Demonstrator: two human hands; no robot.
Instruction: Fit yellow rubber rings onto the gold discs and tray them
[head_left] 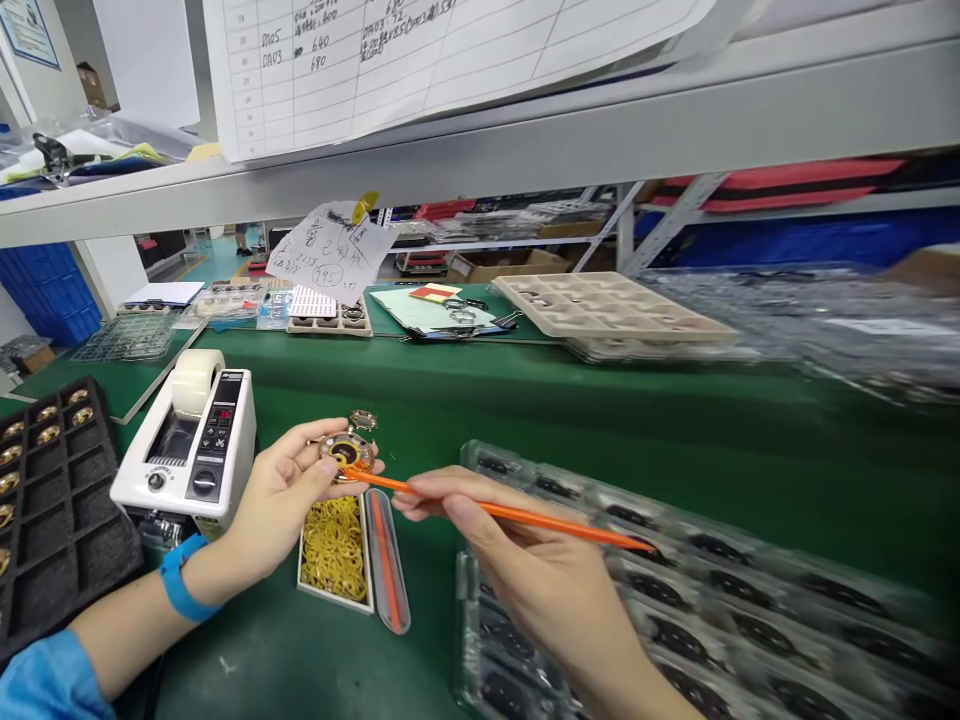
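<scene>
My left hand is closed on a round gold-coloured watch case with a dark centre and a yellow ring in it. A smaller gold-coloured part shows just beyond the case. Pinched in my right hand is a thin orange pointed stick, its far tip touching the near edge of the case. Below my hands stands a white box of yellow rubber rings. Beside it lies a grey holder with another orange stick inside.
A white tape dispenser stands left of my hands. Further left is a black compartment tray with gold-coloured parts. Clear plastic trays with dark parts lie at right. A metal shelf edge crosses above the green table.
</scene>
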